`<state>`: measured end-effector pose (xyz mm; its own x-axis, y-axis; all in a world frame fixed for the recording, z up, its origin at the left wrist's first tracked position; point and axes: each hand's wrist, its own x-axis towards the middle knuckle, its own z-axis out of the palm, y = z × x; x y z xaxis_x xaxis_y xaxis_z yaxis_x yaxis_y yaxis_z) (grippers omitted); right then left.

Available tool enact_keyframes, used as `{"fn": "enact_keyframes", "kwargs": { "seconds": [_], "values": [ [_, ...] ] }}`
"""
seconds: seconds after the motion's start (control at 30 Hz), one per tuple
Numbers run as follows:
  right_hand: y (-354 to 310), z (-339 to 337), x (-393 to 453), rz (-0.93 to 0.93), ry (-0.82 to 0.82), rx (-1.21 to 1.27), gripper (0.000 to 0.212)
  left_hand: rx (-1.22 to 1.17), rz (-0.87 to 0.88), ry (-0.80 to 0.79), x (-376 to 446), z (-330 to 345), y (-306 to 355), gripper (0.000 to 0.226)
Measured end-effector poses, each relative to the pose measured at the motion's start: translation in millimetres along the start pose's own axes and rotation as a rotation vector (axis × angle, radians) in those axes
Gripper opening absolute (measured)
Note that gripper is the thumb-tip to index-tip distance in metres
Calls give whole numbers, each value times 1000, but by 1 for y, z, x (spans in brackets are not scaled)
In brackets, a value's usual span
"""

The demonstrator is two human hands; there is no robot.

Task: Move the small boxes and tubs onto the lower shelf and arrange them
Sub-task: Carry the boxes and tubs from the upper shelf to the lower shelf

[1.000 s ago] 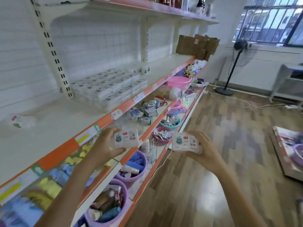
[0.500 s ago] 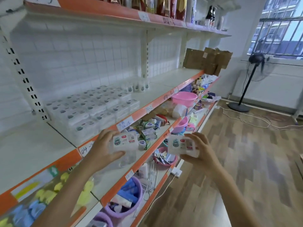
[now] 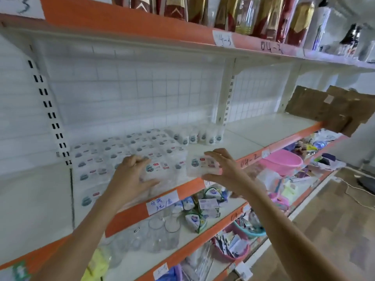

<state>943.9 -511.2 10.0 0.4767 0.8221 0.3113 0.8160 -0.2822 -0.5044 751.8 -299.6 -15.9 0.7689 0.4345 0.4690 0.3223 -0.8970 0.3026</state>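
Observation:
My left hand [image 3: 133,173] grips a small clear box with a blue-and-red label [image 3: 156,169] and holds it against the front of the stacked block of same boxes [image 3: 121,151] on the white shelf [image 3: 263,132]. My right hand [image 3: 220,166] grips a second small box [image 3: 199,165] just right of that stack, low over the shelf near its orange front edge. Whether either box rests on the shelf I cannot tell. A short row of small white tubs [image 3: 199,136] stands behind, near the back grid.
The shelf below holds clear glasses [image 3: 162,230] and small packets [image 3: 205,207]. Pink basin [image 3: 282,161] and baskets sit further right. A torn cardboard piece [image 3: 332,110] juts out at the shelf's right end. Bottles line the top shelf [image 3: 243,17].
Both hands have carried their boxes up and forward from in front of the lower shelves to the stack on the white shelf. The view has tilted up and closed in.

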Motion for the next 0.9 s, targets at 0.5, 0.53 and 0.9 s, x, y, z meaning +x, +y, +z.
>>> {"fn": "enact_keyframes", "kwargs": {
  "seconds": [0.5, 0.53, 0.9],
  "values": [
    [74, 66, 100, -482, -167, 223, 49, 72, -230, 44, -1, 35, 30, 54],
    [76, 70, 100, -492, -159, 242, 49, 77, -234, 69, -2, 39, 32, 53],
    [85, 74, 105, -554, -222, 170, 58, 139, -400, 134, 1, 62, 47, 54]
  ]
}}
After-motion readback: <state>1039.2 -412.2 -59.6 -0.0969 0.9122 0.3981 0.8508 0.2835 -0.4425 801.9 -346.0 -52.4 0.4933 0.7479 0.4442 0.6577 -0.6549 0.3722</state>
